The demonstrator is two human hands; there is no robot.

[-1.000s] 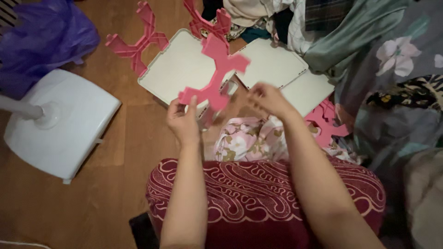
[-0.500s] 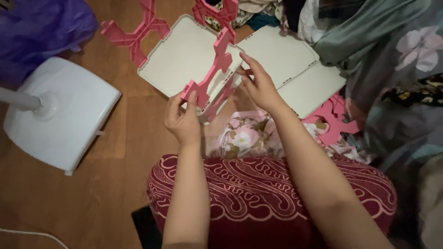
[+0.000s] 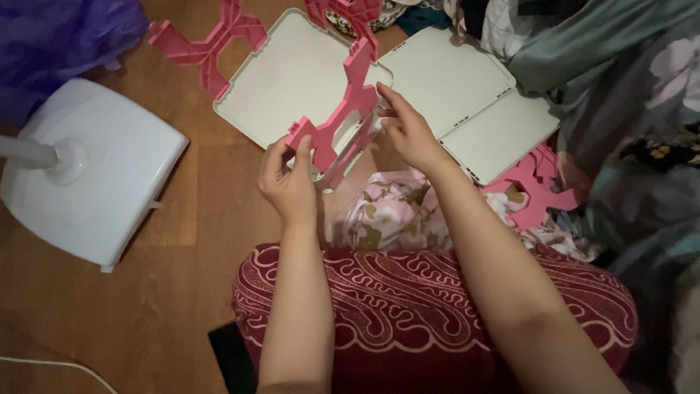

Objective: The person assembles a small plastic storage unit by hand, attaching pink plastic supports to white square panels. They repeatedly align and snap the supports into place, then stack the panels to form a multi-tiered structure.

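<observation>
White plastic fan base (image 3: 95,171): floor, far left. Left hand (image 3: 288,182): thumb and fingers pinch the lower end of the pink X-shaped plastic connector (image 3: 343,117), which rises edge-on above it. Right hand (image 3: 408,131): fingers extended, tips touching the connector's right side. White square plastic panels (image 3: 292,80): behind.

One head-worn camera, looking steeply down from above the seated person's lap.

The single view faces forward and down along both forearms, which enter from the bottom edge, so the left hand (image 3: 288,182) and right hand (image 3: 408,135) sit near mid-frame at close range. The wooden floor (image 3: 146,321) fills the left and lower part. The white panels (image 3: 299,80) lie toward the top edge and a heap of clothes (image 3: 620,87) at the right. No second view shares the scene.
</observation>
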